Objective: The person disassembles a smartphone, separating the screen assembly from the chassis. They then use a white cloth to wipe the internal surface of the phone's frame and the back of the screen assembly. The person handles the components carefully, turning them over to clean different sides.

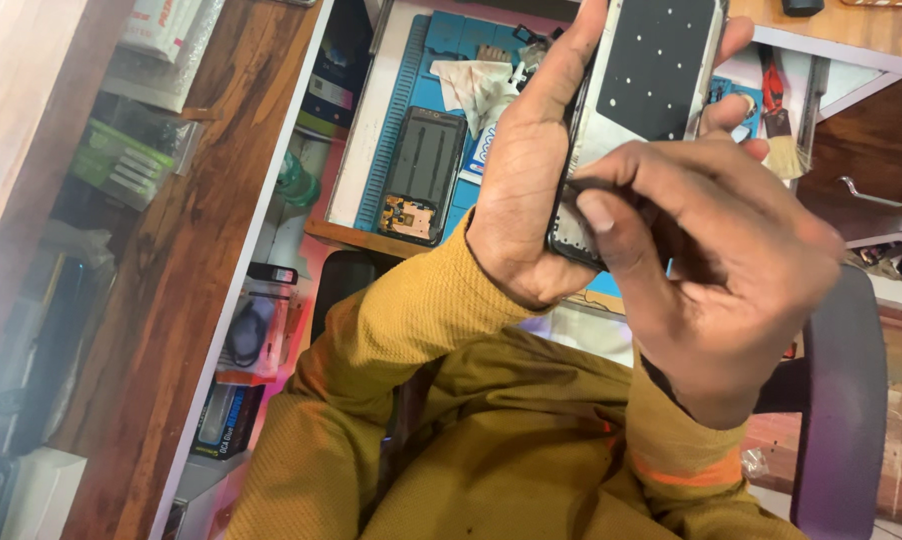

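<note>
So my left hand (536,190) is wrapped around the opened phone (651,90), thumb up one long edge and fingers curling round the far side, which keeps it steady and raised in front of me with the bare inner face turned my way. That face is a dark plate dotted with small pale spots, with a lighter frame around it. My right hand (731,270) sits over the phone's lower end, thumb and forefinger pinched tight on a thin dark strip (586,185) right at the bottom edge. I think it's a flex or a bit of adhesive, but it's too blurred to call. The other fingers are loosely curled out of the way (makes sense, since they'd block my view otherwise).

Beyond the hands, down on the tabletop (396,120), there's a blue work mat (441,60) with another phone body (423,172) lying flat on it, back open, and a crumpled cloth (481,85) just beside it. Off to the right lies a red-handled brush (783,120), near a drawer handle (876,192).
</note>
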